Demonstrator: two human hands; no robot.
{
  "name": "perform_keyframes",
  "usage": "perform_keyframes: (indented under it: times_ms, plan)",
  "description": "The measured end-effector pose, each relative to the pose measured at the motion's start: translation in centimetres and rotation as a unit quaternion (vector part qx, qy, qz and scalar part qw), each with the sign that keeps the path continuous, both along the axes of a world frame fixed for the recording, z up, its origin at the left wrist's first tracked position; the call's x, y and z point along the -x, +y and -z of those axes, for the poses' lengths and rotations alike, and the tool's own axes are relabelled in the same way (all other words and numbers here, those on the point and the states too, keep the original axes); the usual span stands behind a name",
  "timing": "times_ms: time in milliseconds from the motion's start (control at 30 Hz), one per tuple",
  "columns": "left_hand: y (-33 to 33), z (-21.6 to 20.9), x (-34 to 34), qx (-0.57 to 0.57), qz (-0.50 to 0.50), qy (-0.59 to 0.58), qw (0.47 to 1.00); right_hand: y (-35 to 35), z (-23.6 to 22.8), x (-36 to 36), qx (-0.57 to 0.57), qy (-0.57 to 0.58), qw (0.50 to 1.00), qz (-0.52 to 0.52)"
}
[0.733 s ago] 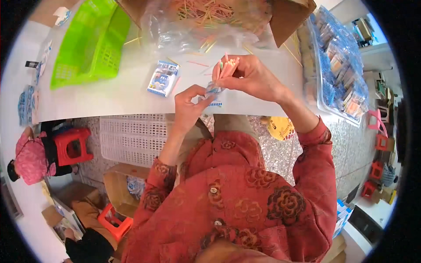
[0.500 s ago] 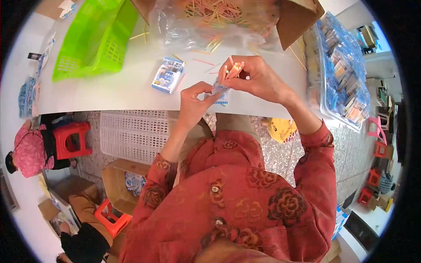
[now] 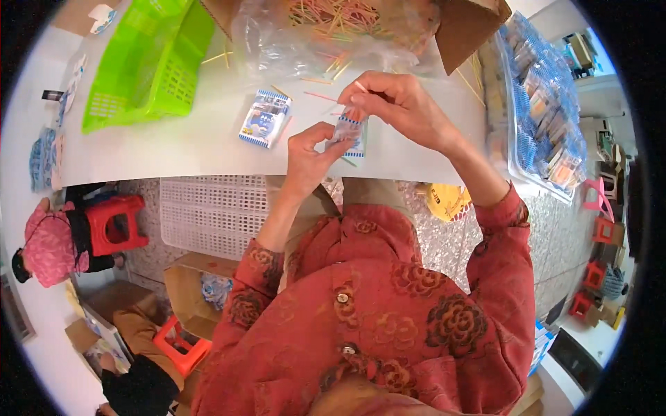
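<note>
My left hand (image 3: 309, 156) is closed on a small clear packet (image 3: 348, 130) with blue-striped edges, holding it upright just above the table. Pinkish sticks show at the packet's top. My right hand (image 3: 402, 107) is pinched at that top end, with a pale stick end (image 3: 360, 87) poking up between its fingers. The right fingers partly hide what they grip. Beneath the hands, part of another blue-edged packet (image 3: 358, 148) lies on the white table (image 3: 208, 149). To the left lie blue-and-white packets (image 3: 265, 119), with a few thin coloured sticks nearby.
An open carton (image 3: 472, 31) lined with clear plastic holds many thin coloured sticks (image 3: 340, 17) at the far side. A green basket (image 3: 142, 87) stands left; a tray of filled packets (image 3: 548, 118) stands right. Below are a white crate (image 3: 208, 215) and a cardboard box (image 3: 184, 291). Other people sit at left.
My right hand has shifted slightly up, and the stick bundle it showed now sits lower, at the packet's mouth. The packet stands more upright in my left hand.
</note>
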State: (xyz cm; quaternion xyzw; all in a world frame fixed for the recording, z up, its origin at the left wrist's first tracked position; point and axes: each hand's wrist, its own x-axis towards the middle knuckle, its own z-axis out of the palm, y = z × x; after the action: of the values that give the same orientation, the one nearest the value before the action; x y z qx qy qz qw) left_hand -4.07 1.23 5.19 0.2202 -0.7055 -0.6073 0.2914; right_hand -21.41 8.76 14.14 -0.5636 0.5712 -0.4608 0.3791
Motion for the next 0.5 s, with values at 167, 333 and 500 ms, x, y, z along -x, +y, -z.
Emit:
perform_keyframes:
  times_ms: [167, 333, 500]
  plan:
    - [-0.1, 0.3, 1.4, -0.006, -0.030, -0.018, 0.999, -1.3, 0.4, 0.1, 0.041, 0.108, 0.992, 0.041]
    - [-1.4, 1.5, 3.3, -0.068, -0.040, -0.009, 0.997, -3.3, 2.2, 1.7, 0.070, 0.162, 0.980, 0.093]
    - [-2.0, 0.6, 2.1, 0.019, -0.036, -0.047, 0.998, -2.2, 0.4, 2.1, 0.105, 0.091, 0.987, 0.076]
